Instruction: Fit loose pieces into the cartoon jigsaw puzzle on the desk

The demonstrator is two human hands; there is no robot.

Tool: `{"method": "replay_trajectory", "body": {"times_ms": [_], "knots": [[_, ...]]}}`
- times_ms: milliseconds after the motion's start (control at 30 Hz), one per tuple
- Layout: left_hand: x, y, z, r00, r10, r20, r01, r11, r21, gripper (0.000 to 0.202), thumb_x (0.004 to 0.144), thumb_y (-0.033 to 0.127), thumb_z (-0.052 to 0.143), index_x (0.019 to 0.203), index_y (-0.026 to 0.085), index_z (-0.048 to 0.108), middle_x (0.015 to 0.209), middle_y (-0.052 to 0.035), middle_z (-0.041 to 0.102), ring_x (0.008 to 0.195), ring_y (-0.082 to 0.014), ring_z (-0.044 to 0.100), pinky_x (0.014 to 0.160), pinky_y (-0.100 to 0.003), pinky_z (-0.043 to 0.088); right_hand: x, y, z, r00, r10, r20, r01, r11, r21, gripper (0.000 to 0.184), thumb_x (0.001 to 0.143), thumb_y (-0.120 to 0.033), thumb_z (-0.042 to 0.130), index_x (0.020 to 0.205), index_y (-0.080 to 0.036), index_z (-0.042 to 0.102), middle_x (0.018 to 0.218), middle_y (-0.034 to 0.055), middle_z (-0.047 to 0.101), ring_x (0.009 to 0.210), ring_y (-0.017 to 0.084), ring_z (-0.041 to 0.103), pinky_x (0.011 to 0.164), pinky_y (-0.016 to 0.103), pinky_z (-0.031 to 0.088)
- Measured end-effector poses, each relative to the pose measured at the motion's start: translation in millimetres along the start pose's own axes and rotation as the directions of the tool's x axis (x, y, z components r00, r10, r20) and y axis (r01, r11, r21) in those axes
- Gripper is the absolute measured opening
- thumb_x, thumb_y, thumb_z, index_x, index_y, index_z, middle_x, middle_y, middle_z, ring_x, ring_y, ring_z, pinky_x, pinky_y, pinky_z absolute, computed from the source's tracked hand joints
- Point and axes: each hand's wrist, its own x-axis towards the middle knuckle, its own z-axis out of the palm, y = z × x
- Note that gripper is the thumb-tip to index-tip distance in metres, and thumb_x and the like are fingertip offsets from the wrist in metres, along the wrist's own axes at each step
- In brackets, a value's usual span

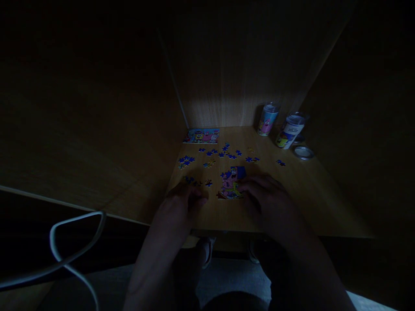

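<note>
A partly joined jigsaw puzzle (231, 183) with pink, yellow and blue cartoon figures lies on the wooden surface. My right hand (267, 194) is at its right side, with bent fingers closed on its edge; part of the puzzle is hidden under them. To the left, my left hand (183, 198) hovers low with loosely curled fingers, the thumb apart, and I see nothing held in it. Just beyond its knuckles lie some dark loose pieces (189, 179), and a small reddish piece (208, 182) sits between the hands. The picture is very dark.
Loose blue pieces (186, 160) and more pieces (227, 151) spread behind the puzzle. A picture card (202, 136) lies at the back left. Two clear canisters (268, 120) (290, 131) stand back right, beside a round lid (303, 152). Wooden panels enclose the surface; a white cable (60, 259) loops at left.
</note>
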Motion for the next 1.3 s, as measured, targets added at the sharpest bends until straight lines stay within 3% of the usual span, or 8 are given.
{"method": "replay_trajectory", "body": {"times_ms": [167,333,700,833,1000,1300], "knots": [[5.3,7.1,15.3,0.981,0.183,-0.062,-0.186,0.981,-0.048,0.007,0.097,0.017,0.076,0.098,0.024,0.072,0.110,-0.0058,0.076,0.108,-0.0269,0.072,0.094,-0.039,0.056,0.1,-0.3,-0.5,1.000,-0.002,0.000,0.002,1.000,0.003,0.021,0.102,-0.017,0.064,0.118,-0.025,0.075,0.125,0.0078,0.078,0.116,0.030,0.070,0.106,0.052,0.057],[8.3,9.1,28.3,0.966,0.234,-0.106,-0.241,0.969,-0.059,0.007,0.099,0.018,0.076,0.100,0.023,0.071,0.110,-0.0059,0.073,0.108,-0.0273,0.069,0.096,-0.042,0.056,-0.2,1.4,1.8,1.000,-0.009,-0.003,0.009,1.000,0.002,0.020,0.102,-0.016,0.064,0.117,-0.024,0.075,0.125,0.0081,0.078,0.115,0.029,0.070,0.106,0.052,0.057],[11.8,5.0,23.5,0.985,0.150,-0.084,-0.162,0.974,-0.158,0.007,0.097,0.020,0.077,0.096,0.024,0.072,0.102,-0.0030,0.078,0.099,-0.0253,0.074,0.091,-0.038,0.056,0.0,2.4,2.1,1.000,-0.014,-0.014,0.014,1.000,0.012,0.020,0.102,-0.016,0.063,0.116,-0.026,0.074,0.124,0.0075,0.078,0.114,0.029,0.070,0.106,0.053,0.056],[12.9,5.6,22.0,0.994,0.076,-0.080,-0.096,0.952,-0.291,0.003,0.098,0.024,0.075,0.095,0.025,0.075,0.095,0.0002,0.081,0.090,-0.0214,0.077,0.084,-0.033,0.057,-0.2,2.4,1.6,1.000,-0.016,-0.010,0.016,1.000,0.007,0.019,0.102,-0.016,0.063,0.115,-0.025,0.074,0.124,0.0078,0.077,0.116,0.029,0.070,0.108,0.053,0.055],[16.0,12.9,25.4,0.994,0.074,-0.084,-0.105,0.873,-0.476,0.010,0.103,0.029,0.070,0.103,0.026,0.080,0.099,0.0011,0.084,0.094,-0.0197,0.079,0.086,-0.030,0.060,-0.1,1.6,1.7,1.000,-0.013,-0.012,0.013,1.000,-0.003,0.019,0.102,-0.015,0.064,0.115,-0.024,0.075,0.123,0.0086,0.078,0.115,0.030,0.070,0.106,0.053,0.056],[19.5,17.2,37.4,0.964,0.245,-0.100,-0.262,0.933,-0.247,0.020,0.102,0.012,0.067,0.105,0.027,0.079,0.106,-0.0001,0.083,0.102,-0.0212,0.077,0.093,-0.035,0.059,-0.1,2.9,3.9,1.000,-0.014,-0.010,0.013,1.000,-0.009,0.019,0.101,-0.016,0.065,0.115,-0.024,0.075,0.121,0.0084,0.078,0.113,0.030,0.070,0.104,0.052,0.056]]}}
